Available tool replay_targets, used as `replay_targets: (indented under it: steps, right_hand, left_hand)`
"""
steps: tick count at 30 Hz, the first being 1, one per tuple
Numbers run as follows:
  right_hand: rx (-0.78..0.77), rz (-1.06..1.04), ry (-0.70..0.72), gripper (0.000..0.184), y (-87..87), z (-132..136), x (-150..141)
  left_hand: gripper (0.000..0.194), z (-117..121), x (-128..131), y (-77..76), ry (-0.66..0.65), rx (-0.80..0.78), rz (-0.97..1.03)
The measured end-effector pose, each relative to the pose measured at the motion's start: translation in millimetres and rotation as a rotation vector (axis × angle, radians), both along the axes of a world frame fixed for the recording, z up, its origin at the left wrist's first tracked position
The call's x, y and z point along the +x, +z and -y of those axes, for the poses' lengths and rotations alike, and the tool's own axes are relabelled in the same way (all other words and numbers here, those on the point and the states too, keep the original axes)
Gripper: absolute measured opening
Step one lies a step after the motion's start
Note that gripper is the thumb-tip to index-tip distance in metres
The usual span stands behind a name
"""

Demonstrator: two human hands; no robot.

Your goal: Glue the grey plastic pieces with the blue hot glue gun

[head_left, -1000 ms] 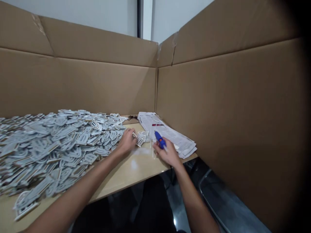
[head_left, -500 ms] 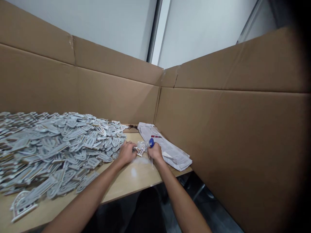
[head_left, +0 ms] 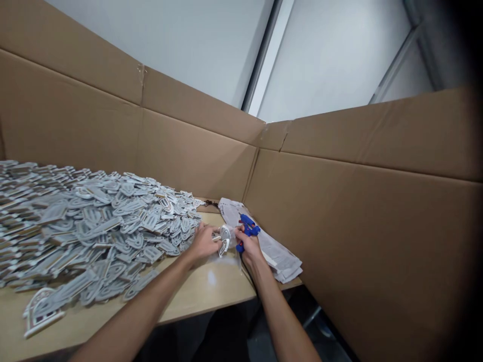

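Note:
My right hand [head_left: 249, 245] is closed around a blue glue gun [head_left: 249, 225], its dark cord trailing down along the forearm. Fingers of that hand also reach to a grey arch-shaped piece [head_left: 225, 232] between the hands; whether they grip it is unclear. With closed fingers, my left hand [head_left: 206, 241] holds a small white arch-shaped piece with brown markings [head_left: 224, 247] just above the table. Left of that hand lies a large heap of similar grey-and-white arch-shaped pieces [head_left: 124, 221].
Sheets of newspaper [head_left: 281, 251] lie at the table's right side. Tall cardboard walls [head_left: 196, 136] meet in a corner behind the wooden table [head_left: 204, 291]. One piece [head_left: 41, 314] sits near the front left edge. A small dark tangle [head_left: 210, 203] lies at the back.
The glue gun has turned in my right hand, so its body now shows from the side above the newspaper. The pieces between my hands have shifted slightly, and the camera view has tilted.

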State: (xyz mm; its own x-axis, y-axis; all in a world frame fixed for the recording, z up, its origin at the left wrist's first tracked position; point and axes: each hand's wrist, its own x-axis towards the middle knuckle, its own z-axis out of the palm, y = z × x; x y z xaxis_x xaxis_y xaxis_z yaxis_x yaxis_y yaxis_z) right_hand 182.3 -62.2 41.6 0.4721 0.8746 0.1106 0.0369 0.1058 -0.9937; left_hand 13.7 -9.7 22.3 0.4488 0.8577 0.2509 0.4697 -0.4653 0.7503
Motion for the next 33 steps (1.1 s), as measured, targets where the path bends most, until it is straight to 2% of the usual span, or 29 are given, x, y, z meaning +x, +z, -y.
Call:
replay_targets:
  steps: [6, 12, 14, 18, 21, 24, 26, 27, 29, 30, 32, 33]
  right_hand:
    - [0.04, -0.059, -0.02, 0.045, -5.0, -8.0, 3.0]
    - [0.015, -0.032, -0.038, 0.041, -16.5, -10.3, 11.8]
    - [-0.004, 0.003, -0.045, 0.037, -18.2, -8.4, 14.6]
    - [-0.03, 0.074, -0.054, 0.031, -18.5, -1.4, 17.3]
    - [-0.032, 0.094, -0.063, 0.032, -19.5, 6.1, 18.8]
    - [-0.04, 0.116, -0.084, 0.034, -21.5, 16.6, 22.3]
    - [-0.048, 0.154, -0.092, 0.034, -22.0, 25.2, 25.5]
    - [-0.052, 0.181, -0.09, 0.033, -21.6, 29.7, 27.0]
    - [-0.06, 0.232, -0.076, 0.031, -19.1, 38.4, 29.2]
    - [-0.064, 0.27, -0.063, 0.03, -17.0, 42.3, 29.6]
    - [-0.073, 0.412, -0.003, 0.025, -11.6, 48.7, 28.0]
    - [-0.086, 0.511, 0.052, 0.022, -8.6, 51.1, 26.0]
  left_hand:
    - [0.016, -9.3, 4.7, -6.4, -0.084, -0.052, 0.222]
    - [0.015, -15.6, 7.7, -14.8, -0.057, -0.027, 0.243]
    - [0.016, -15.7, 7.4, -13.5, -0.025, 0.033, 0.231]
    - [0.021, -13.6, 3.0, -3.5, 0.072, 0.271, 0.207]
    - [0.022, -13.2, -0.1, 7.4, 0.079, 0.36, 0.244]
    - [0.021, -16.4, -2.6, 20.3, 0.114, 0.301, 0.408]
    - [0.018, -18.1, -7.9, 31.9, 0.09, 0.142, 0.591]
    - [0.017, -17.8, -12.6, 38.8, 0.029, 0.023, 0.675]
    - [0.022, -14.1, -26.0, 53.9, -0.236, -0.235, 0.725]
    - [0.026, -10.8, -33.8, 61.0, -0.428, -0.351, 0.667]
    - [0.03, -3.8, -47.5, 70.9, -0.861, -0.522, 0.41]
    - [0.032, -1.2, -51.8, 72.3, -1.017, -0.577, 0.274]
